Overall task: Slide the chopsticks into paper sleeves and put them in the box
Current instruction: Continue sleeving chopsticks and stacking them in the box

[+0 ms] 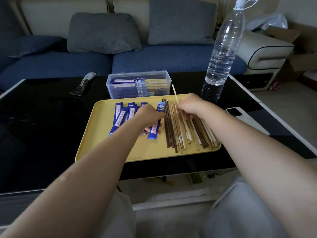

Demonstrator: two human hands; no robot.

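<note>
A yellow tray [96, 143] lies on the black table. Several blue paper sleeves [120, 115] sit on its left half, and a row of dark and light chopsticks [173, 133] on its right half. My left hand [149, 115] grips one blue sleeve [154, 131] that lies lengthwise beside the chopsticks. My right hand [190, 105] pinches a light chopstick [175, 92] whose far end tilts up above the tray's back edge. Behind the tray stands a clear plastic box [109, 86] holding several sleeved chopsticks.
A tall clear water bottle [223, 48] stands at the back right of the table. A white phone [240, 115] lies right of the tray, a dark wrapper [84, 83] at the back left. A blue sofa with grey cushions [103, 31] is behind the table.
</note>
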